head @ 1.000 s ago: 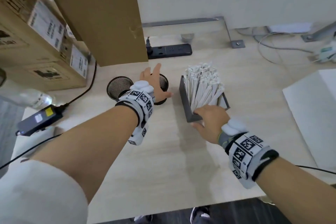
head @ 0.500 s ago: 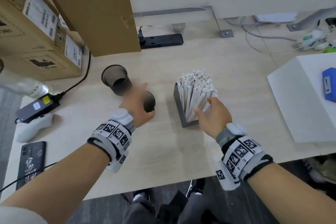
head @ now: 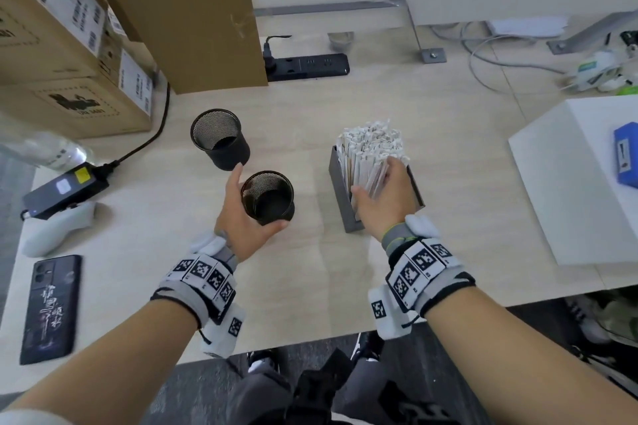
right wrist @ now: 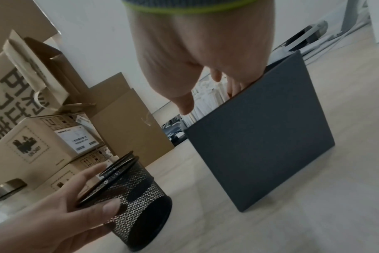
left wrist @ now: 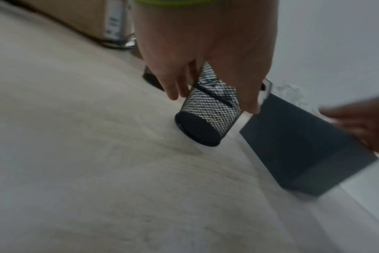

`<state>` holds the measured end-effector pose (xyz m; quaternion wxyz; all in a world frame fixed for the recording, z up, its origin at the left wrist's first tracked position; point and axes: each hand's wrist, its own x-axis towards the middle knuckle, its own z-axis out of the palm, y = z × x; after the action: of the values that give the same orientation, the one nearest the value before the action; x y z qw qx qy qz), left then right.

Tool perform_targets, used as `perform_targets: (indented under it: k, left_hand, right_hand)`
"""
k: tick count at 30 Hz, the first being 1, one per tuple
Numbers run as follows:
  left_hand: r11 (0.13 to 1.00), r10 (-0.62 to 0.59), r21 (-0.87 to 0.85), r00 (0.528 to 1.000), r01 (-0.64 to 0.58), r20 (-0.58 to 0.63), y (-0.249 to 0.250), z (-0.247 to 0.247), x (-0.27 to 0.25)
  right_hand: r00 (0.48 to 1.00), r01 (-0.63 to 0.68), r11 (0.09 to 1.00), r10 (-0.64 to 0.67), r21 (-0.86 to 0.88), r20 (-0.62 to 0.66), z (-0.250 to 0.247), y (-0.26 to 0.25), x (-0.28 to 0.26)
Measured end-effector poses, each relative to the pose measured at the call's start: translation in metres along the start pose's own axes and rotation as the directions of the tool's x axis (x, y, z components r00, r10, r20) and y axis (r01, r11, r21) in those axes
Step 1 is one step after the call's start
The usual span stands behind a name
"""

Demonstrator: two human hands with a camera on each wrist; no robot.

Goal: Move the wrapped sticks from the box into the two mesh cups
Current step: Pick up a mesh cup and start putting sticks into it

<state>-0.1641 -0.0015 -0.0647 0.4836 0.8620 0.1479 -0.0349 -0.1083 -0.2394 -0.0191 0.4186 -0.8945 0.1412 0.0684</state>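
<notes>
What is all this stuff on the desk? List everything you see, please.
Mesh cups: two, black; far one stands alone, near one in the left hand.
Box: one, dark grey, right of the cups.
Wrapped sticks: many, white, upright in the box.
Cardboard boxes: several, brown, back left.
Power strip: one, black, back centre.
Power adapter: one, black, left.
Phone: one, black, left edge.
White block: one, right.
Left hand: holds the near cup.
Right hand: fingers among the sticks.

left hand grips mesh cup | right hand among wrapped sticks
</notes>
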Motion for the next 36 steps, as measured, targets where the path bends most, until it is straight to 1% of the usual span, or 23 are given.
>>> perform_targets:
  k: [2,3,5,7,9,11,14,15,18,21,24,26,27,29,31,34,36]
  left_hand:
    - [0.995,-0.072,-0.063,0.997,0.073,0.017,-0.003,-0.001,0.003]
    - [0.994,-0.085,-0.071,0.996,0.086,0.028,-0.006,0.0,0.005]
    - [0.993,-0.087,-0.081,0.995,0.09,0.039,-0.011,0.004,0.009]
    - [0.99,-0.1,-0.097,0.995,0.101,0.018,-0.01,0.007,0.011]
    - [0.989,-0.098,-0.109,0.995,0.097,-0.004,-0.005,0.009,0.012]
    - [0.99,-0.076,-0.116,0.997,0.076,0.001,0.0,0.01,0.009]
    - [0.993,-0.057,-0.103,0.998,0.059,0.022,0.001,0.01,0.003]
    - [0.994,-0.054,-0.096,0.998,0.057,0.033,0.001,0.01,0.001]
    - [0.997,-0.032,-0.075,0.998,0.036,0.051,0.0,0.013,-0.004]
    - [0.998,0.0,-0.066,0.998,0.004,0.059,0.001,0.015,-0.009]
    - [0.997,0.011,-0.077,0.997,-0.005,0.076,0.004,0.015,-0.012]
    - [0.997,0.016,-0.082,0.996,-0.008,0.093,0.006,0.017,-0.014]
    - [0.996,0.014,-0.088,0.995,-0.006,0.1,0.006,0.017,-0.016]
    - [0.995,0.004,-0.099,0.994,0.007,0.106,0.004,0.017,-0.018]
    - [0.995,0.004,-0.098,0.994,0.007,0.113,0.003,0.019,-0.021]
    - [0.996,0.033,-0.092,0.992,-0.022,0.12,0.001,0.019,-0.023]
    - [0.996,0.051,-0.081,0.99,-0.04,0.13,0.001,0.017,-0.024]
  right_hand:
    - [0.998,-0.039,0.999,0.04,0.022,-0.037,-0.001,0.002,0.005]
    - [0.997,-0.065,0.998,0.065,0.005,-0.043,-0.001,0.002,0.007]
    - [0.994,-0.108,0.991,0.106,-0.074,-0.028,0.001,0.002,0.013]
    - [0.993,-0.116,0.98,0.119,-0.164,0.005,0.005,0.001,0.019]
    - [0.992,-0.089,0.972,0.106,-0.218,0.07,0.008,0.0,0.023]
    - [0.989,-0.041,0.964,0.076,-0.262,0.125,0.009,0.001,0.025]
    - [0.994,0.048,0.955,-0.016,-0.293,0.108,0.008,0.004,0.024]
    - [0.993,0.053,0.954,-0.02,-0.295,0.113,0.008,0.005,0.023]
    - [0.984,0.035,0.944,0.026,-0.328,0.178,0.006,0.004,0.018]
    - [0.987,0.057,0.945,-0.006,-0.322,0.159,0.001,0.002,0.014]
    - [0.983,0.1,0.955,-0.051,-0.279,0.176,-0.001,0.001,0.014]
    - [0.989,0.116,0.964,-0.09,-0.239,0.116,-0.004,0.0,0.015]
    - [0.993,0.1,0.975,-0.087,-0.196,0.076,-0.004,0.0,0.016]
    - [0.998,0.062,0.997,-0.061,-0.05,0.033,-0.004,-0.001,0.017]
    - [0.999,0.036,0.99,-0.037,0.135,0.01,-0.007,-0.003,0.017]
    - [0.998,0.015,0.945,0.006,0.328,-0.063,-0.02,-0.012,0.017]
    - [0.992,0.053,0.894,0.002,0.444,-0.122,-0.029,-0.02,0.018]
